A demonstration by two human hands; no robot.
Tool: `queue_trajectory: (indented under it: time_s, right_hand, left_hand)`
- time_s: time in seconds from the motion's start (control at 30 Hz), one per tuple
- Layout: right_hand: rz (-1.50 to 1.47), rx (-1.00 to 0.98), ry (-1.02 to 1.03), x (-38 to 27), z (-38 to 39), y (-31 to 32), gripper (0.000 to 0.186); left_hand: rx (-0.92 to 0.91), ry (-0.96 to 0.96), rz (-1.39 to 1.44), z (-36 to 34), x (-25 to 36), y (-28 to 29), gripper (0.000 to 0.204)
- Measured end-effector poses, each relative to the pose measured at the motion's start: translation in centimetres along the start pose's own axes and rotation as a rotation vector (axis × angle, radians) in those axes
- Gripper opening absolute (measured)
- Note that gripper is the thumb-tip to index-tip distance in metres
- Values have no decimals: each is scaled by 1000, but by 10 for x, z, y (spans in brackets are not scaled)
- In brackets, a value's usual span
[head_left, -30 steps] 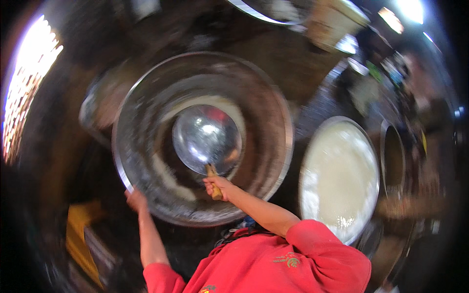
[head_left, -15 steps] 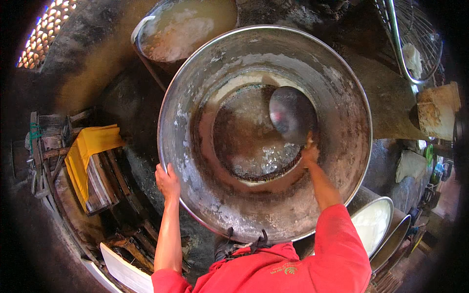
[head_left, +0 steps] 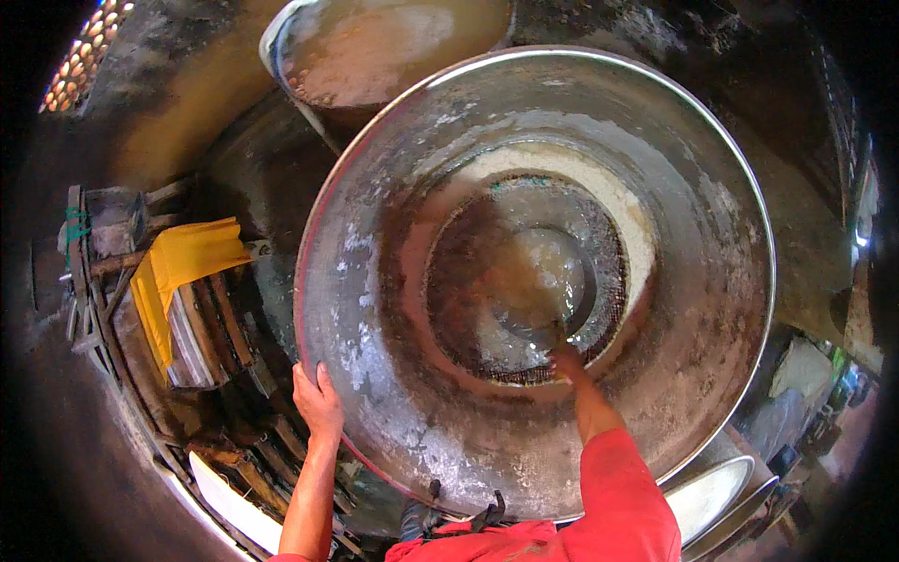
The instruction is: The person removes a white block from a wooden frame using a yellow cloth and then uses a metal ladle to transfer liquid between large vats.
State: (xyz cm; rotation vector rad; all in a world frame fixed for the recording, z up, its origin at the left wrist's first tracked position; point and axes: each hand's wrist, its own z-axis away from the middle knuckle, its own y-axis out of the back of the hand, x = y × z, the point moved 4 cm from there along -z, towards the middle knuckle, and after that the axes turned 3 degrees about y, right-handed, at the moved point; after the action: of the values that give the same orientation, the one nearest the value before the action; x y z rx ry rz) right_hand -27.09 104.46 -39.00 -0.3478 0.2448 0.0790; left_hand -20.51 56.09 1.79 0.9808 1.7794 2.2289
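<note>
A large metal vat with stained, scratched inner walls opens in front of me. Shallow liquid lies in its bottom, ringed by a dark mesh-like edge and a pale band on the far side. My left hand grips the vat's rim at the near left, fingers over the edge. Deep inside the vat, my right hand is closed round the handle of a round-bowled ladle. The ladle's bowl is down at the liquid, concave side showing, partly smeared by motion or splashing brown liquid.
Beyond the vat stands a round container of cloudy tan liquid. To the left are wooden pieces with a yellow cloth on them and a white curved panel. A pale-topped container sits at the near right.
The ladle's bowl has turned from showing its dark rounded back to showing its hollow, and gone down into the liquid. My right hand moved nearer to me; my left stays on the rim.
</note>
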Motion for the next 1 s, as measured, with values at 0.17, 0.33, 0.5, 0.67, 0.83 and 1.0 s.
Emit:
queue_trajectory:
  time_s: [0.17, 0.33, 0.5, 0.67, 0.83, 1.0]
  right_hand:
    - [-2, 39, -16, 17, 22, -128, 9]
    - [-288, -84, 71, 24, 68, -226, 10]
    - [-355, -294, 151, 6, 168, -270, 12]
    - [-365, -272, 275, -16, 302, -233, 13]
    - [-361, -42, 354, 0, 435, -144, 11]
    - [-479, 238, 430, 76, 530, -51, 11]
  left_hand:
    - [23, -5, -20, 7, -2, 7, 23]
    - [43, -48, -82, 9, -8, 7, 26]
    - [63, -37, -99, 16, -16, 13, 28]
    - [37, 6, -44, 18, -18, 15, 30]
    - [31, -33, 16, 10, -22, 7, 31]
    - [13, -95, 156, -3, -36, -12, 29]
